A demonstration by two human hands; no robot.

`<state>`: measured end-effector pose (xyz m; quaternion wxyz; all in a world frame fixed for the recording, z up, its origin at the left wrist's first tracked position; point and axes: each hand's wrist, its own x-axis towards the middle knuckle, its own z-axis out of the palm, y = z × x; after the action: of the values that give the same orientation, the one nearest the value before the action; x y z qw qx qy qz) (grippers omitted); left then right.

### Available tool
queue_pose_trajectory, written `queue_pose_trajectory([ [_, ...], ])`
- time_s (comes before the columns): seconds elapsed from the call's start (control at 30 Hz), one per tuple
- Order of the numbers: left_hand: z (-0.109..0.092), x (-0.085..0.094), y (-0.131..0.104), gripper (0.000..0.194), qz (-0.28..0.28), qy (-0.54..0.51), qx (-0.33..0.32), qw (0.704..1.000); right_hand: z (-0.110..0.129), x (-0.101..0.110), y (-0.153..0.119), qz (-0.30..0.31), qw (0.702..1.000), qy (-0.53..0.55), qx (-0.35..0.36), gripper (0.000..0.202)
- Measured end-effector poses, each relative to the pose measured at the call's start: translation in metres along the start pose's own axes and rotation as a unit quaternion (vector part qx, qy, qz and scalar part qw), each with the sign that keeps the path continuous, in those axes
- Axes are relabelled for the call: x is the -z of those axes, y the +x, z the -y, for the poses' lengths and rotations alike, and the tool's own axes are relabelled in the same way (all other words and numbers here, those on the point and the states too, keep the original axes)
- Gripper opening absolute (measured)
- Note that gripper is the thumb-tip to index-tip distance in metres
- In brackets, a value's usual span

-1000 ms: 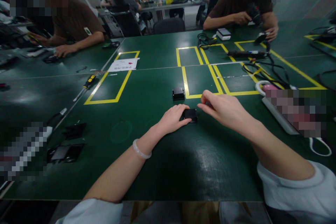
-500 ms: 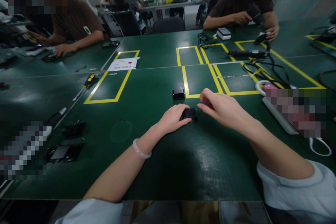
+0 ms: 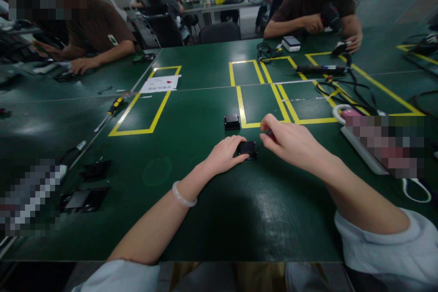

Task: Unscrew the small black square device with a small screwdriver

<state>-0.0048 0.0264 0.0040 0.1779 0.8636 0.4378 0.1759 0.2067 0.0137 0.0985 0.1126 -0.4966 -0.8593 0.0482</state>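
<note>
On the green table, a small black rectangular block [image 3: 247, 148] lies in front of me. My left hand [image 3: 228, 153] grips its left side between thumb and fingers and keeps it on the tabletop. Just right of the block is my right hand [image 3: 282, 139], closed around a thin dark tool [image 3: 270, 133] mostly hidden in the fingers. A fine dark tip seems to reach from that hand to the block's right edge. Slightly farther away stands a second black block [image 3: 232, 122], touched by neither hand.
Yellow tape outlines [image 3: 263, 125] mark the table. A yellow-black screwdriver [image 3: 116, 106] and black parts [image 3: 85, 198] lie left. Right are a black electric driver [image 3: 321, 70] with cables and a blurred pink-white item [image 3: 366, 150]. Two people work across the table, one holding a drill [image 3: 331, 17].
My right hand's thumb has drawn in slightly, and the thin tip beside the block shows more plainly. My left hand stays on the block.
</note>
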Motion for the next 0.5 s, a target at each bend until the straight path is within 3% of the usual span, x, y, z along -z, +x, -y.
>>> queue_pose_trajectory([
  [0.5, -0.0012, 0.0012, -0.0004, 0.034, 0.000, -0.005, -0.001, 1.000, -0.0018, 0.0014, 0.0011, 0.006, 1.000, 0.000, 0.012, 0.016],
])
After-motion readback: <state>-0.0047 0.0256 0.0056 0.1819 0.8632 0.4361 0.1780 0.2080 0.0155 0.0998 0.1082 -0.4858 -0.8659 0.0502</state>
